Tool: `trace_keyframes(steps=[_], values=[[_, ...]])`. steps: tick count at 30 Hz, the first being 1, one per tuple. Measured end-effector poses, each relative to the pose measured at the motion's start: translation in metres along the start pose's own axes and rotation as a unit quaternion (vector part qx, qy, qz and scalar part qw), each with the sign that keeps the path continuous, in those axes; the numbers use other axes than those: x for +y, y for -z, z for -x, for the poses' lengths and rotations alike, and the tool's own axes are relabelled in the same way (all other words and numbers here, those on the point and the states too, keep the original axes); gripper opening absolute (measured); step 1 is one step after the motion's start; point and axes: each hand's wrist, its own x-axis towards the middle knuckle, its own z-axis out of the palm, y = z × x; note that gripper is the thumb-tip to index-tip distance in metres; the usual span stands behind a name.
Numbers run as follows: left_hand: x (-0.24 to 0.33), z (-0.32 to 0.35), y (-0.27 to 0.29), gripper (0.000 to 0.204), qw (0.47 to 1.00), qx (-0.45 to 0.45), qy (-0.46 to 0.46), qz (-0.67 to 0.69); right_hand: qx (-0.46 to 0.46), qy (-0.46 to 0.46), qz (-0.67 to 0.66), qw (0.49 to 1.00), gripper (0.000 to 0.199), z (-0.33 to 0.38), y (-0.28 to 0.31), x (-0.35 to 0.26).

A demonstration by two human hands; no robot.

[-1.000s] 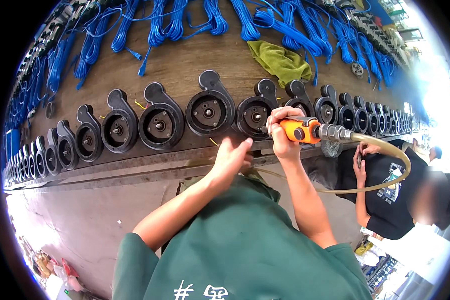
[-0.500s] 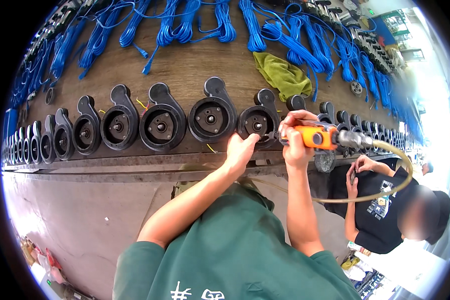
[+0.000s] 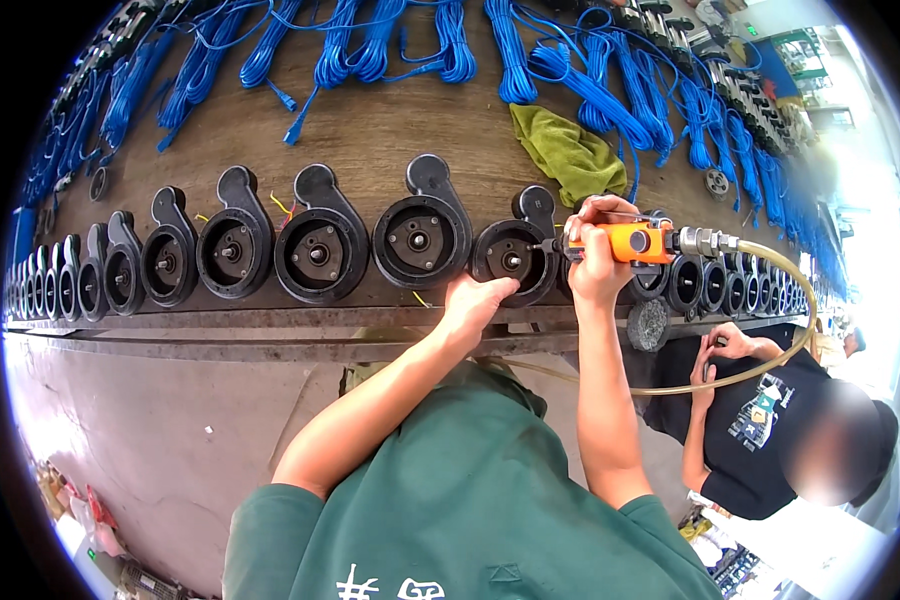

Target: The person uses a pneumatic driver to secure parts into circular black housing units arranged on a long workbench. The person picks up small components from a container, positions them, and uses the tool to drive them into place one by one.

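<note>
While the right hand [image 3: 598, 262] is closed around the orange air tool [image 3: 638, 242], its tip points at the centre of a black pump housing [image 3: 511, 257] standing at the near edge of the worktop [image 3: 370, 130]. The left hand [image 3: 475, 303] rests with loose fingers against the lower rim of this same housing and steadies it; it holds nothing. To do this step well, I think the tool must stay square to the housing face and the left hand must press firmly, so the part does not turn or slide off the edge. A yellowish hose [image 3: 770, 330] runs from the tool and should hang free. More housings [image 3: 315, 250] stand in a row along the near edge; blue cables [image 3: 570, 80] and a green rag [image 3: 568, 152] lie further back. Another person [image 3: 770, 420] sits below the right end.
</note>
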Motion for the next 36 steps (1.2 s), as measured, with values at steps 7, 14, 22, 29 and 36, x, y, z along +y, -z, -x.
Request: trace_keyframes(steps=[7,14,22,29,36], values=[[0.001,0.002,0.0,0.047,0.998,-0.025,-0.045,0.023,-0.117,0.012,0.054,0.992,0.025,0.001,0.001,0.005],[-0.002,0.002,0.001,0.049,0.995,-0.029,-0.085,0.044,-0.084,-0.004,0.066,0.994,0.025,0.001,-0.007,0.004],[-0.017,-0.007,0.002,0.043,0.993,-0.004,-0.111,0.043,-0.108,-0.032,0.017,0.993,0.03,0.01,-0.035,-0.014],[-0.012,-0.003,0.002,0.04,0.995,0.008,-0.096,0.017,-0.103,-0.028,0.002,0.994,0.029,0.015,-0.039,0.0],[-0.013,-0.004,0.002,0.038,0.994,0.004,-0.108,0.013,-0.114,-0.031,0.001,0.993,0.027,0.014,-0.038,0.004]])
